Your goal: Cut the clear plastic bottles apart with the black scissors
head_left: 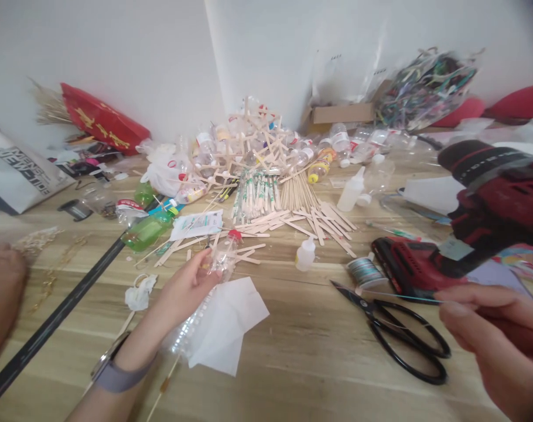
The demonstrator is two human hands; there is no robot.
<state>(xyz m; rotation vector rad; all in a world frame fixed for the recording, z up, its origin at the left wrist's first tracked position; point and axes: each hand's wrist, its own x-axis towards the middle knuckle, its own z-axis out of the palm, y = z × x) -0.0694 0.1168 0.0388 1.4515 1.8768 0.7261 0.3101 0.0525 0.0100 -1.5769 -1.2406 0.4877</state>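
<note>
My left hand [191, 288] is closed round the upper part of a clear plastic bottle [185, 331] with a red cap [234, 235], which lies slanted across the wooden surface. A white sheet of paper [231, 328] is right beside the bottle and covers part of its side. Between thumb and forefinger, my right hand [495, 331] pinches a thin bluish thread [409, 297], drawn taut toward a spool of thread [366, 272]. Black-handled scissors [393, 334] lie below the thread, blades slightly apart.
A red cordless drill [481, 217] stands at the right. Wooden sticks [323, 220], bottles [339, 138] and small squeeze bottles [305, 255] fill the back and middle. A black rod [68, 308] runs diagonally at left, near part of a bare limb [3, 299].
</note>
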